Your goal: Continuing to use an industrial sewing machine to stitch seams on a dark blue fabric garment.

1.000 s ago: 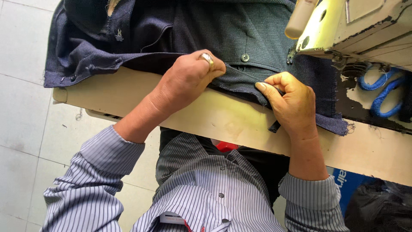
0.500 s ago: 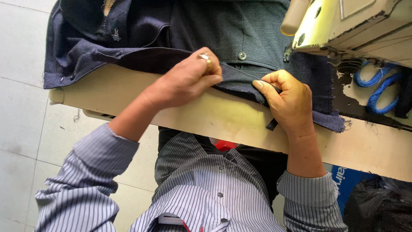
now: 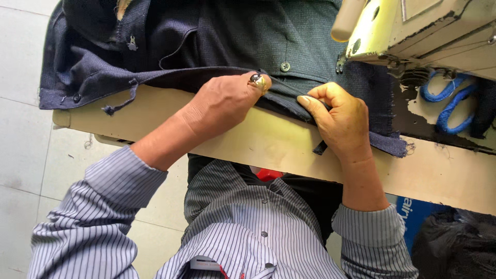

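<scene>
Hands pinching a folded garment edge at a sewing table.
Left hand (image 3: 227, 101) has shifted slightly leftward along the dark garment (image 3: 217, 36), fingers closed on its edge; right hand (image 3: 341, 121) stays clenched on the same fold, beside the sewing machine (image 3: 413, 31).

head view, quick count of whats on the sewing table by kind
Dark blue-and-green woven garment: 1
Cream sewing machine: 1
Blue-handled scissors: 1
Bare hands pinching the garment's edge: 2, left hand with a gold ring, right hand
Total: 5
</scene>
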